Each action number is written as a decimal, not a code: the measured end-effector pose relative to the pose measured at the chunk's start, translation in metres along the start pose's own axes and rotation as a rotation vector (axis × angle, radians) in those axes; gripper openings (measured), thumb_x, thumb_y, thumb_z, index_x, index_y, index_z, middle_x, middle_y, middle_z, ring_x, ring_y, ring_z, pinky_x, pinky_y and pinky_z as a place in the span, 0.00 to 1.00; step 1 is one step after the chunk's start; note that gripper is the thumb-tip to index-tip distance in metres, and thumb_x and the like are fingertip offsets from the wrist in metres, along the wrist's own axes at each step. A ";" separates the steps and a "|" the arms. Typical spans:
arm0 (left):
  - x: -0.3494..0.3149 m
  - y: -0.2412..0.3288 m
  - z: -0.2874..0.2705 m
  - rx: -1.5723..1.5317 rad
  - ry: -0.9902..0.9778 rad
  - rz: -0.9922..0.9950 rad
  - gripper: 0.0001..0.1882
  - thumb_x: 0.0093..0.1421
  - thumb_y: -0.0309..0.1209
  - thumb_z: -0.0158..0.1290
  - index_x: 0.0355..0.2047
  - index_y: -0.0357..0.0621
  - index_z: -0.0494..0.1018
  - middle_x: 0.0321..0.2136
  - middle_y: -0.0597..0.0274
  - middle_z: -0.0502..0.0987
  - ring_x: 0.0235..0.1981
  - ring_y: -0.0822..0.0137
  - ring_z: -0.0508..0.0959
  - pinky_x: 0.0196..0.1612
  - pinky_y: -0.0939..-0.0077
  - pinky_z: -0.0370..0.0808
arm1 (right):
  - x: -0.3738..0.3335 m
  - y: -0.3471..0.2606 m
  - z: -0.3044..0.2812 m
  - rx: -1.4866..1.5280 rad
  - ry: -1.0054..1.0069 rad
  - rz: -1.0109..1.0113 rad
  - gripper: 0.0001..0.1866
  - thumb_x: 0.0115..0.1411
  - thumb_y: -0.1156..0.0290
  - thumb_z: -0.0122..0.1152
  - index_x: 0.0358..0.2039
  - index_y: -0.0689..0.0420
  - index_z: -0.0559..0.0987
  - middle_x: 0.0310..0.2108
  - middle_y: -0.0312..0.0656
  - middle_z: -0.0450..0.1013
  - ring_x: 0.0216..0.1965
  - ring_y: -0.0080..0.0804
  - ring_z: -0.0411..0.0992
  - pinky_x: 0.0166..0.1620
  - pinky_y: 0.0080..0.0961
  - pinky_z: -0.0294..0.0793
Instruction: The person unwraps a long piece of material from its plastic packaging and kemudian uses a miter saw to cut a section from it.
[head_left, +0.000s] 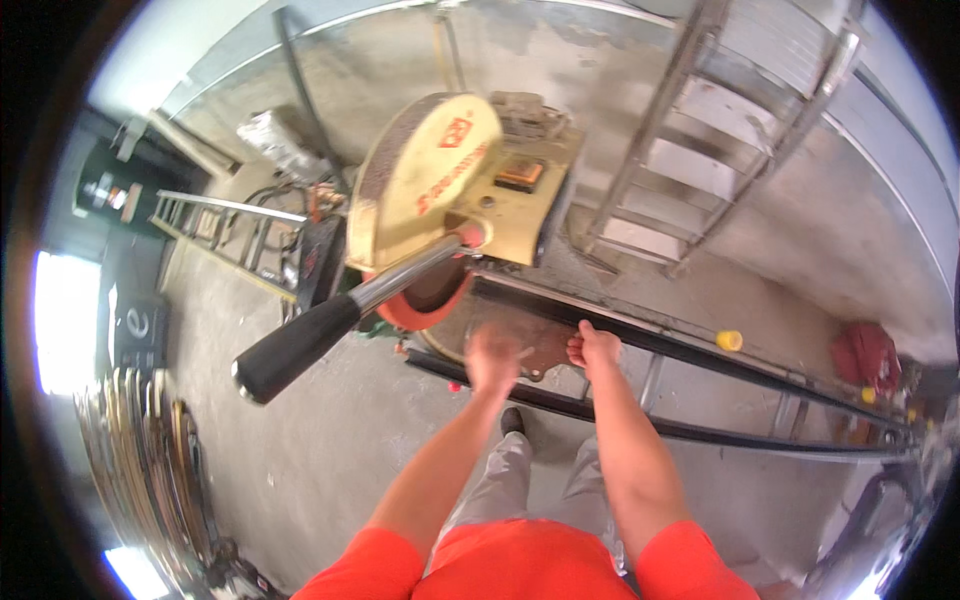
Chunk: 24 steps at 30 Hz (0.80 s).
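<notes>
A chop saw stands before me, with a cream blade guard (432,165) and a long metal handle ending in a black grip (298,345). Below its orange-rimmed part lies a brown metal plate (550,350), set between two dark rails (690,345). Over the plate's left side is my left hand (494,360), smeared by motion, so its fingers do not read clearly. At the plate's right side, my right hand (598,350) has its fingers curled closed with the thumb up. Whatever it pinches is hidden or too small to name.
A metal stepladder (690,160) leans at the back right. A yellow cap-like piece (729,341) sits by the far rail, a dark red bag (866,357) farther right. Another ladder (225,225) lies at left, with many long strips (140,470) stacked below it.
</notes>
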<state>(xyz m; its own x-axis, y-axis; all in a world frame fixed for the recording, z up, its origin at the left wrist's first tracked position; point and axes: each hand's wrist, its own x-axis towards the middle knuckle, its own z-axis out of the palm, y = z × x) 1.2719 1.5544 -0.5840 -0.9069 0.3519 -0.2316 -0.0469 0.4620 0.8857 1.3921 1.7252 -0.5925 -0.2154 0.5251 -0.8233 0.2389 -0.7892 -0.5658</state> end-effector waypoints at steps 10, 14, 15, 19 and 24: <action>0.068 -0.155 -0.140 0.211 0.350 -0.077 0.33 0.61 0.32 0.60 0.63 0.33 0.62 0.58 0.42 0.70 0.54 0.49 0.76 0.52 0.60 0.75 | -0.006 -0.007 0.001 -0.049 0.036 0.019 0.22 0.64 0.54 0.60 0.22 0.60 0.75 0.18 0.40 0.74 0.16 0.32 0.73 0.20 0.30 0.74; 0.089 -0.204 -0.135 0.328 0.253 -0.145 0.38 0.60 0.33 0.62 0.67 0.38 0.58 0.61 0.42 0.67 0.55 0.48 0.74 0.50 0.57 0.76 | -0.008 -0.001 0.002 -0.100 0.065 0.008 0.23 0.64 0.53 0.60 0.22 0.60 0.74 0.18 0.39 0.74 0.17 0.30 0.74 0.21 0.30 0.74; 0.083 -0.205 -0.134 0.179 0.210 -0.202 0.38 0.60 0.32 0.62 0.66 0.38 0.58 0.60 0.42 0.68 0.55 0.47 0.74 0.50 0.57 0.76 | -0.010 -0.004 0.003 -0.106 0.068 0.005 0.23 0.64 0.53 0.60 0.22 0.60 0.74 0.19 0.39 0.74 0.17 0.30 0.74 0.22 0.30 0.74; 0.016 -0.103 -0.092 0.123 0.115 -0.237 0.33 0.60 0.26 0.58 0.63 0.33 0.61 0.57 0.40 0.70 0.55 0.48 0.74 0.49 0.58 0.77 | -0.014 -0.010 -0.006 -0.097 0.107 0.033 0.23 0.65 0.54 0.60 0.22 0.61 0.74 0.19 0.40 0.75 0.18 0.31 0.74 0.22 0.30 0.75; -0.023 -0.096 -0.074 0.206 0.023 -0.162 0.31 0.59 0.22 0.54 0.63 0.32 0.61 0.58 0.39 0.69 0.56 0.47 0.73 0.54 0.56 0.75 | -0.014 -0.009 -0.008 -0.117 0.119 0.017 0.23 0.64 0.54 0.61 0.22 0.62 0.74 0.20 0.40 0.75 0.18 0.31 0.75 0.22 0.31 0.75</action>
<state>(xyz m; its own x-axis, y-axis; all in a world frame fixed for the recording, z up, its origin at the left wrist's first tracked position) 1.2666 1.4419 -0.6341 -0.9040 0.2424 -0.3523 -0.1083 0.6673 0.7369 1.4004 1.7277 -0.5765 -0.0987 0.5516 -0.8283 0.3513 -0.7594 -0.5476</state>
